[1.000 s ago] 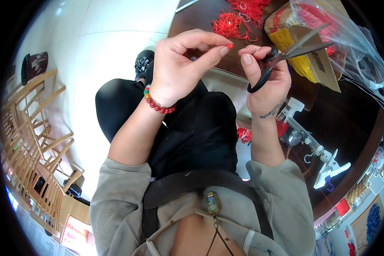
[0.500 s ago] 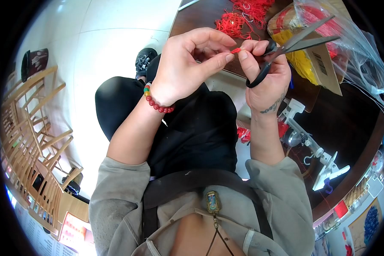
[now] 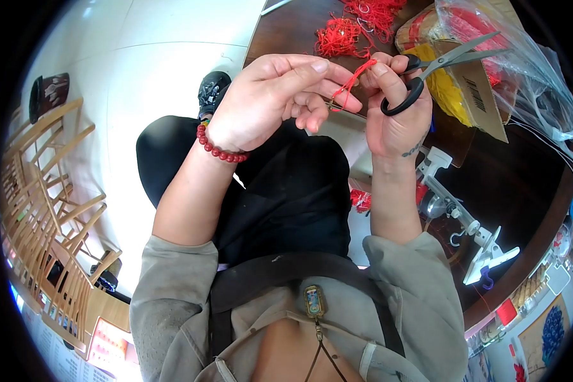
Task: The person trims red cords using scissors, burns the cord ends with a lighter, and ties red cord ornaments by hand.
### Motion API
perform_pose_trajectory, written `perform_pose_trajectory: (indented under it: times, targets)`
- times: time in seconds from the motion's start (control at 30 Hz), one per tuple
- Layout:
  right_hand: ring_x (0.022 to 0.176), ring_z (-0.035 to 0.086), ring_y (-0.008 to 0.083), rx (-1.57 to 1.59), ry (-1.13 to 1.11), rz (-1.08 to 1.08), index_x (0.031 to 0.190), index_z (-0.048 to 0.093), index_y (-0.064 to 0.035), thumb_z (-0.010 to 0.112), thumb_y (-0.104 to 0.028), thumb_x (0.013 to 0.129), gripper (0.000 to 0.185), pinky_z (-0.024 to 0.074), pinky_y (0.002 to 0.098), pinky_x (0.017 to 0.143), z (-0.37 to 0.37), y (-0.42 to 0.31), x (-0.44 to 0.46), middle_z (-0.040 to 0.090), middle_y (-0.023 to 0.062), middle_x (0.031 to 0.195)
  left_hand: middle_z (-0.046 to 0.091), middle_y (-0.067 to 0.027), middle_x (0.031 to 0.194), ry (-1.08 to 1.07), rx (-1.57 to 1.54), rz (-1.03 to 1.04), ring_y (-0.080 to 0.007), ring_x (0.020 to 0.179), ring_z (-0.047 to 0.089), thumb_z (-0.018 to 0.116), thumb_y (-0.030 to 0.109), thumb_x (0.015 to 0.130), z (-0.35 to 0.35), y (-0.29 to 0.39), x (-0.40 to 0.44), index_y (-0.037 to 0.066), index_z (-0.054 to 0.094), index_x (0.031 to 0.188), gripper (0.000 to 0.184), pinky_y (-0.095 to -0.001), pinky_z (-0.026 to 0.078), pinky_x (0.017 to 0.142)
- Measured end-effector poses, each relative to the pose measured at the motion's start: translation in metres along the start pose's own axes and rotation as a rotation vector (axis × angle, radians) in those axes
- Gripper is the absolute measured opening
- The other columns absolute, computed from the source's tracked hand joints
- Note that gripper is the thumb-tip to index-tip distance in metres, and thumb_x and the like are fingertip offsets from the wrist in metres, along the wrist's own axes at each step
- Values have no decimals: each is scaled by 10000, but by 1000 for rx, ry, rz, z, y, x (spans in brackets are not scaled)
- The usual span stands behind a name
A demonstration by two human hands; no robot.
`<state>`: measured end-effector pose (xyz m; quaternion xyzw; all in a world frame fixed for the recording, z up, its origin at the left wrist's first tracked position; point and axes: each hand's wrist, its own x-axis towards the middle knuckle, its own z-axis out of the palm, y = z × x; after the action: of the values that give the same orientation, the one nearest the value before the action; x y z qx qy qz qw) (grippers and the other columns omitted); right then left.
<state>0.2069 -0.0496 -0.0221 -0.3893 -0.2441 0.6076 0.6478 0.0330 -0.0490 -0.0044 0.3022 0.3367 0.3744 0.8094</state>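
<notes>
A knotted red cord (image 3: 358, 74) hangs from my right hand (image 3: 398, 108), its upper end pinched between thumb and index finger. The same hand carries open scissors (image 3: 434, 64), with the black handle loops around its fingers and the blades pointing up and right. My left hand (image 3: 283, 95) is open, its fingers stretched out beneath the cord. Loose strands and a small dark piece on the cord lie against those fingers. Whether the left fingers press on the cord, I cannot tell.
Piles of red cords (image 3: 340, 37) lie on the dark table (image 3: 503, 172). A cardboard box (image 3: 487, 102) with yellow packaging and a clear plastic bag (image 3: 541, 83) stand at the right. A white clamp stand (image 3: 468, 223) sits nearer me. Wooden chairs (image 3: 54, 191) are at the left.
My left hand has let go of its pinch on the red cord and opened its fingers. More cord now shows between the hands. My right hand and the scissors have shifted slightly.
</notes>
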Motion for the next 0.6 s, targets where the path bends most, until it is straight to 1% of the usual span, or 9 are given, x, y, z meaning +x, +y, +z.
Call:
perform_pose_trajectory:
  times: [0.43,0.6]
  targets:
    - [752,569,138,-22,-1,-8,872,560,-27,638,109,767,189,453,232,687,-6,5,3,616,106,882,672,-208,927,-13,18,2,-72,489,452,431,162,965,1,3,-1,-60,597,1087,302,-172,412,487]
    - [764,570,135,-66,14,23,878,537,-28,630,106,777,192,458,234,706,-8,8,1,617,109,900,677,-186,929,-20,86,58,-55,504,443,512,78,916,2,3,-2,-51,605,1069,221,-168,402,494]
